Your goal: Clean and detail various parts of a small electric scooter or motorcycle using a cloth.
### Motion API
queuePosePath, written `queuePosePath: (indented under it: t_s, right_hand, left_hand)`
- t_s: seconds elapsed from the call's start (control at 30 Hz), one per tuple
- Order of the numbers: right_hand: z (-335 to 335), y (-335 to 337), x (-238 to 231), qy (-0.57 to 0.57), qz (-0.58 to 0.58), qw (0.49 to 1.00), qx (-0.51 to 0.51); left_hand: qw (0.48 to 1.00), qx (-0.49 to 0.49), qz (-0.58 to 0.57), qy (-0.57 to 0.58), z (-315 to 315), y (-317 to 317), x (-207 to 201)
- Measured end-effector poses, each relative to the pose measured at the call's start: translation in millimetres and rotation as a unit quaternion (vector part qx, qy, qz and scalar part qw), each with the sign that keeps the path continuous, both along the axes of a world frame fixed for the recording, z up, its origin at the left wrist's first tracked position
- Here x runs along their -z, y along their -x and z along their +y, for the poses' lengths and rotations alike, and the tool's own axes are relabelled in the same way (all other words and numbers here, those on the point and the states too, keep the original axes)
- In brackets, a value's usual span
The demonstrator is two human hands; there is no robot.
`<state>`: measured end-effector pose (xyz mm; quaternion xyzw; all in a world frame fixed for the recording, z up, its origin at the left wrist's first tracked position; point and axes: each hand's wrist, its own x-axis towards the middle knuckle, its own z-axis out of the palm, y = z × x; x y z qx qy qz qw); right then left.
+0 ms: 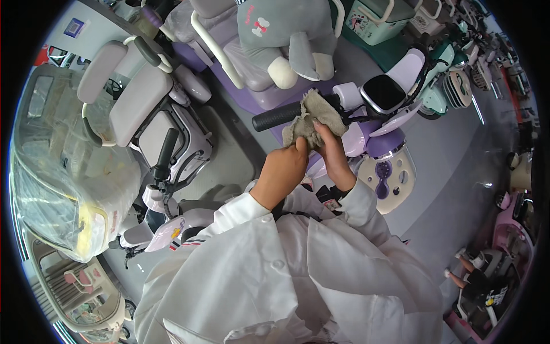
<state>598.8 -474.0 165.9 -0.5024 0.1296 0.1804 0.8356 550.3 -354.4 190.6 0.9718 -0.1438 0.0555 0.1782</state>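
A beige-grey cloth [318, 109] is bunched over the handlebar of a lilac electric scooter, beside its black rubber grip [276, 117]. My left hand [282, 173] is closed on the lower edge of the cloth, fingers curled. My right hand [334, 153] also grips it, thumb lying on top and the other fingers hidden behind. To the right of the cloth sits the scooter's dark display [384, 93] in a lilac housing [408, 70]. Below the handlebar show a purple front part [386, 143] and a cream perforated panel [402, 179].
A grey plush toy [286, 34] rests on the scooter's seat. At left stand another scooter with a pale seat [140, 106], its black handlebar grip [166, 150] near my left arm, and a plastic-wrapped vehicle [69, 183]. A person [484, 286] is by a pink vehicle at lower right.
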Motion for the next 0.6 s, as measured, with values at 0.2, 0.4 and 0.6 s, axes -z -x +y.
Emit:
queuePosePath:
  t_s: [0.2,0.4,0.6]
  right_hand:
    - [23.3,43.8,27.1,0.062,-0.019,0.989,-0.133]
    - [10.6,29.0,20.8,0.045,-0.015,0.984,-0.171]
    - [-12.5,-5.8,3.2,-0.013,0.024,0.997,-0.075]
  left_hand:
    - [0.997,-0.033,0.062,-0.026,14.8,53.6,5.8]
    - [0.997,-0.063,0.049,-0.004,9.8,48.0,4.6]
    - [0.999,-0.009,0.029,0.019,1.4,0.8,1.9]
